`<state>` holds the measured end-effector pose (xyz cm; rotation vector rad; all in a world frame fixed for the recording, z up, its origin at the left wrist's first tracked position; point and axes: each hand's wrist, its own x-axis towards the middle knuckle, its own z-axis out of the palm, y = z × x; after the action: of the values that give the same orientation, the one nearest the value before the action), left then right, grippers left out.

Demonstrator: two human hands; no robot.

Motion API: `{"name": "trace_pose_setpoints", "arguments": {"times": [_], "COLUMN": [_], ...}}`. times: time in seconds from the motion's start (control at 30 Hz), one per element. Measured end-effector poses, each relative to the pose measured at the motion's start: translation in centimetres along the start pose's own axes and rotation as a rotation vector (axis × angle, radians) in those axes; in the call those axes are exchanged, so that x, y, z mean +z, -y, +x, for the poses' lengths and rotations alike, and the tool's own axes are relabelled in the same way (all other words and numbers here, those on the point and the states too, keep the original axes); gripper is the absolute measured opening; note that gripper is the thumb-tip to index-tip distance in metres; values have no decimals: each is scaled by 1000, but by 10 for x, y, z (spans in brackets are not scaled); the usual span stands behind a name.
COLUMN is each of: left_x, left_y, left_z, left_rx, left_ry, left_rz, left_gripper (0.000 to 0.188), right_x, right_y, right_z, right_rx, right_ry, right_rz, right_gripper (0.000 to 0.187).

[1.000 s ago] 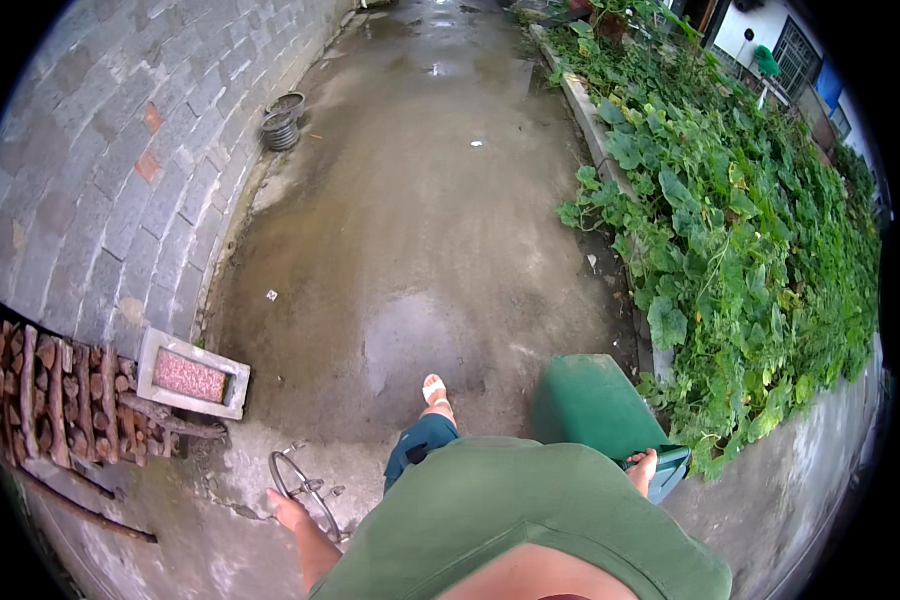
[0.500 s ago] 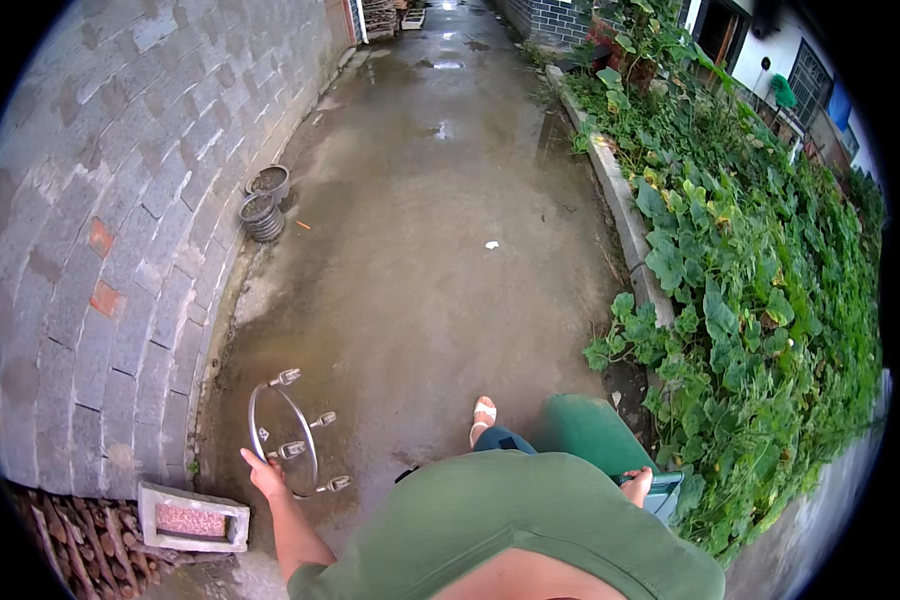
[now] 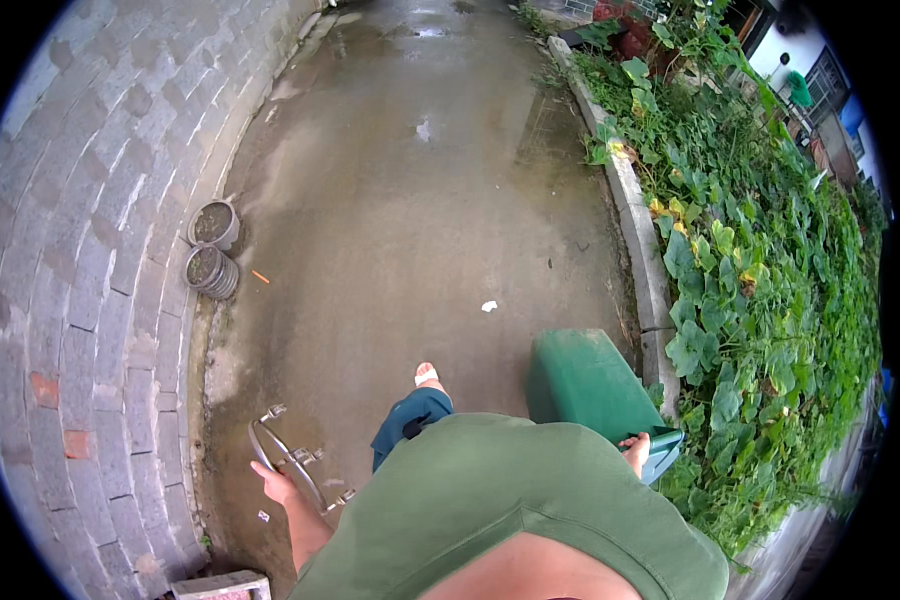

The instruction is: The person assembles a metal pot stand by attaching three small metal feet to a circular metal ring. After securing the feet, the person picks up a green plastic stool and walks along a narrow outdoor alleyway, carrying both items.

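Observation:
My left hand (image 3: 278,487), low on the left, is closed around a silver metal ring with casters (image 3: 306,457), which looks like a round wheeled stand. The ring hangs tilted beside my left side, part of it behind my hand. On the other side, my right hand (image 3: 636,452) grips the handle edge of a green wheeled bin (image 3: 585,380). The bin leans next to me, close to the planted edge; its wheels are hidden. My green shirt covers the lower middle, with one foot in a white sandal (image 3: 426,373) in front.
A damp concrete lane (image 3: 400,230) runs ahead. Along the left rises a block wall (image 3: 120,300), with two pots of soil (image 3: 213,270) at its foot. A concrete curb (image 3: 640,250) borders leafy vines (image 3: 770,330). White litter (image 3: 489,306) lies mid-lane.
I have moved forward along the lane, carrying the ring and bringing the bin along. The pots and litter appear nearer, and the trough at lower left has mostly slipped out of view.

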<state>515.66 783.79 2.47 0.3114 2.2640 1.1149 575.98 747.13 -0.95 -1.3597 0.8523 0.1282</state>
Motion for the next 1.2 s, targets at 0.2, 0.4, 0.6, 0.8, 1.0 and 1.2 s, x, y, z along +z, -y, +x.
{"name": "trace_pose_setpoints", "arguments": {"times": [0.2, 0.4, 0.6, 0.8, 1.0, 1.2], "left_x": [229, 428, 582, 728, 963, 1198], "left_y": [-156, -314, -385, -419, -503, -698], "left_z": [-22, -38, -69, -62, -39, -101], "left_rx": [37, 55, 9, -24, 26, -91], "left_ry": [147, 271, 157, 85, -7, 209], "left_rz": [31, -136, -152, 100, 359, 84], "left_gripper": [67, 63, 64, 73, 80, 67], "right_x": [196, 419, 684, 883, 1055, 1272], "right_y": [36, 38, 32, 78, 65, 106], "right_z": [0, 32, 27, 79, 73, 73], "right_rx": [-36, -18, 46, 1, -2, -50], "right_ry": [-9, 54, 45, -10, -66, -102], "right_rz": [79, 85, 112, 42, -57, 80], "right_gripper": [24, 24, 19, 12, 18, 21]}}
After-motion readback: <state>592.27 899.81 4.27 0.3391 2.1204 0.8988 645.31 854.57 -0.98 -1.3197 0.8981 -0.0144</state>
